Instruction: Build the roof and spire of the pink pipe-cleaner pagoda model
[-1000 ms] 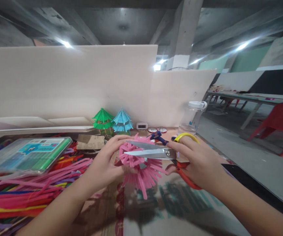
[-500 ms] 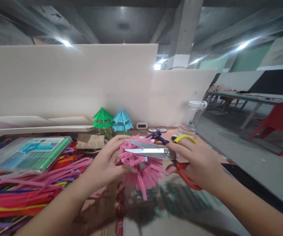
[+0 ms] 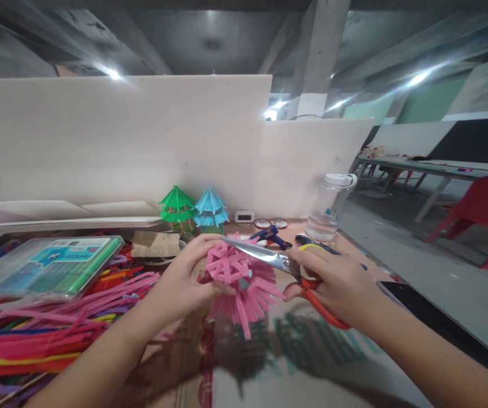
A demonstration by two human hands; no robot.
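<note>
My left hand is closed round a pink spiky ball of cut straws, held above the table. My right hand grips orange-and-yellow handled scissors; their blades are together now and lie across the top of the pink ball, pointing left toward my left fingers. Green and blue straw trees stand at the back against the white partition.
A heap of coloured straws and a clear plastic box lie at left. A clear jar with a white lid, a blue glue gun and a dark tablet sit at right. Printed cardboard covers the near table.
The scissor blades have shut and tilted over the top of the pink ball. The ball has turned a little in my left hand, and my right hand has dropped slightly.
</note>
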